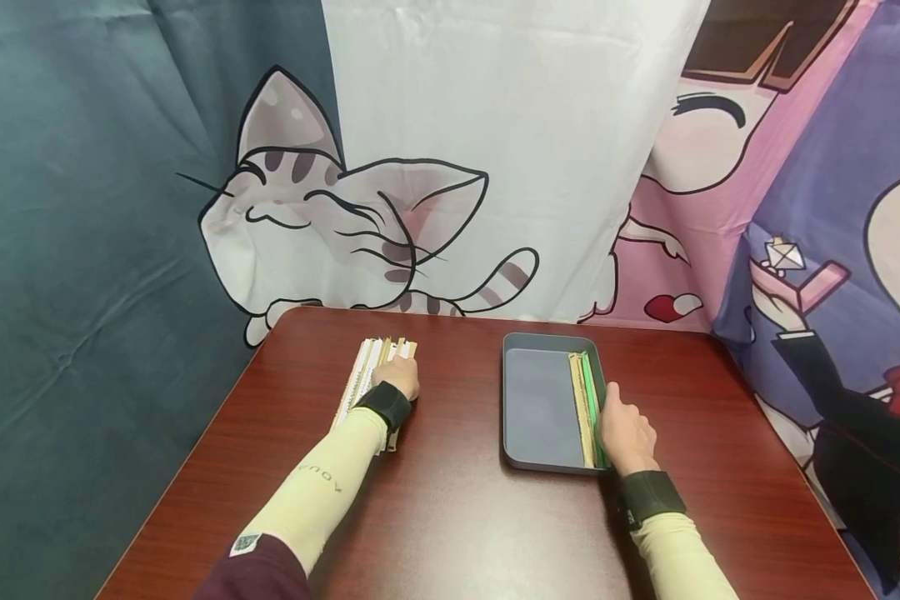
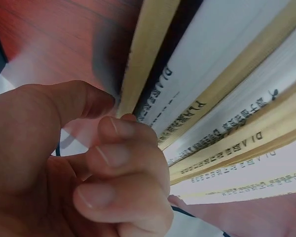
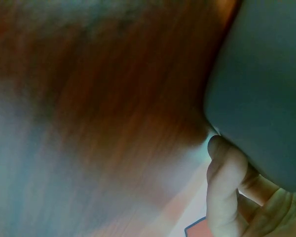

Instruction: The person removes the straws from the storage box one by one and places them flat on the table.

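Note:
At the left of the table, a row of thin white and tan strips (image 1: 357,381) lies side by side, with dark print along them. My left hand (image 1: 397,379) is over the row's right side, fingers curled in. In the left wrist view, its thumb and forefinger close on the near end of the outermost tan strip (image 2: 147,49), which stands slightly apart from the white one beside it. A grey tray (image 1: 542,400) holds a tan strip (image 1: 581,408) and a green strip (image 1: 592,400) along its right wall. My right hand (image 1: 627,433) grips that wall from outside, fingers bent against it.
Both groups lie on a reddish-brown wooden table (image 1: 450,517). Behind its far edge hangs a cloth backdrop (image 1: 525,100) printed with a cartoon cat and figures. Bare tabletop lies between the row and the tray.

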### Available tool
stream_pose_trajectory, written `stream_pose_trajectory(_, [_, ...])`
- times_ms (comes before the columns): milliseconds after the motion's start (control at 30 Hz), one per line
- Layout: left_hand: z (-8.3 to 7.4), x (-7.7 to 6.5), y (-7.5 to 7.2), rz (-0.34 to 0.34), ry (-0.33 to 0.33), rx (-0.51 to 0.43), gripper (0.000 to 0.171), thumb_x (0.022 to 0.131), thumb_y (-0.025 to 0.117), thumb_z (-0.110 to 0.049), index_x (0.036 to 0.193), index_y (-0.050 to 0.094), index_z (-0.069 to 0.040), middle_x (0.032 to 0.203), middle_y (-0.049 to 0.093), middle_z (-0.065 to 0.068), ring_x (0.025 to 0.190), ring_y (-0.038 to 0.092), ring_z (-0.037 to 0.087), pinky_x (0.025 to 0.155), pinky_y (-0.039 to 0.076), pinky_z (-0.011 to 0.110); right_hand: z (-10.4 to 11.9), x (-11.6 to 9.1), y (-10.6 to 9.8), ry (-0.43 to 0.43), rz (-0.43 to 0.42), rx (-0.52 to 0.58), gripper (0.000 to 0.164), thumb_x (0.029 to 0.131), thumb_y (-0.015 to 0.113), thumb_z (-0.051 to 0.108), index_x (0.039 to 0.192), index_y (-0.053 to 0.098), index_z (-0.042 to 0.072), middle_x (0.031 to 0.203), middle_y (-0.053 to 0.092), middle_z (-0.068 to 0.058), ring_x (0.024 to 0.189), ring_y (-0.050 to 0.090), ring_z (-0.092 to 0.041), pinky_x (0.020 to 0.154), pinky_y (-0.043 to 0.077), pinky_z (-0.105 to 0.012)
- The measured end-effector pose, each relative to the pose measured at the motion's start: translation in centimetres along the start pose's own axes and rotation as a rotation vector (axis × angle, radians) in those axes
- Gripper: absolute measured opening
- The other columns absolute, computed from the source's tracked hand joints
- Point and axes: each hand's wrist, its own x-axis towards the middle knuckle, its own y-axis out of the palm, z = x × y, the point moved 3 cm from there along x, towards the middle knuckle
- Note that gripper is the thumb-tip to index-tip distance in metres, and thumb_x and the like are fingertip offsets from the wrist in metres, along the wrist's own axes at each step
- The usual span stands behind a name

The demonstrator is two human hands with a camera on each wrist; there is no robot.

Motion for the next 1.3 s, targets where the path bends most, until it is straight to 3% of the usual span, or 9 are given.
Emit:
stream_pose_trajectory(167, [-1.5,-0.7,-1.3,-0.09,0.063,-0.007,0.021,0.094,0.068,-0.018,0.109,0.075,-0.006,0.114,0.073,0.016,0.096,0.071,0.036,0.074,0.058,0.052,-0.1,0.0,-0.1,-0.008,-0.004,0.003,0.016,0.102,0.04,0.009,0.118,0.038,0.006,0.077,0.06,-0.022,0.066,0.06,-0.042,0.056,0.045,-0.053])
stream_pose_trajectory(400, [-4.9,-1.1,-3.6,-0.227,0.176,-0.019,0.019,0.096,0.066,-0.018,0.108,0.075,-0.007,0.11,0.074,0.016,0.094,0.073,0.037,0.072,0.058,0.051,0.0,0.0,-0.1,-0.004,0.005,0.003,0.017,0.102,0.041,0.009,0.118,0.039,0.006,0.078,0.06,-0.021,0.067,0.061,-0.041,0.055,0.044,-0.052])
stream_pose_trajectory(933, [-13.4,-1.5,-5.1,-0.283,0.333,-0.036,0.017,0.1,0.063,-0.025,0.098,0.075,-0.013,0.1,0.075,0.01,0.082,0.074,0.029,0.066,0.059,0.046,0.0,-0.2,-0.2,-0.007,0.001,-0.001,0.018,0.101,0.042,0.009,0.119,0.038,0.007,0.074,0.057,-0.019,0.062,0.058,-0.037,0.054,0.043,-0.05])
stream_pose_trajectory(1300, [-20.3,-3.7,-5.1,-0.265,0.419,-0.008,0.016,0.101,0.064,-0.028,0.101,0.075,-0.016,0.1,0.075,0.005,0.082,0.074,0.024,0.066,0.058,0.041,0.0,-0.1,0.0,-0.001,-0.007,-0.002,0.016,0.101,0.043,0.009,0.117,0.039,0.007,0.076,0.059,-0.02,0.065,0.06,-0.039,0.056,0.045,-0.053])
